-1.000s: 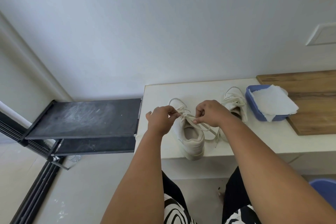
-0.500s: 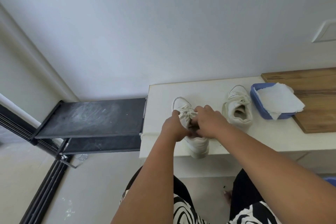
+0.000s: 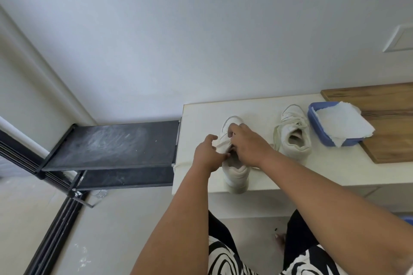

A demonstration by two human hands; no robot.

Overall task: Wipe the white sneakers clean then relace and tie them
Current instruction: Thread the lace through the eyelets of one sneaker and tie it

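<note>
Two white sneakers stand on a white bench, toes toward the wall. The left sneaker sits at the bench's front edge, its heel slightly over the rim. My left hand grips its left side at the tongue and laces. My right hand lies over the lacing area, fingers pinching the laces, which are mostly hidden beneath it. The right sneaker stands untouched further right, its laces loose and hanging down its left side.
A blue tub holding a white paper towel rests beside the right sneaker, partly on a wooden board. A black shelf rack adjoins the bench's left end. My legs are below the bench edge.
A second ago my hands held the lace ends pulled apart above the left sneaker. They have since come together onto the shoe's lacing, the right hand now reaching further toward the toe.
</note>
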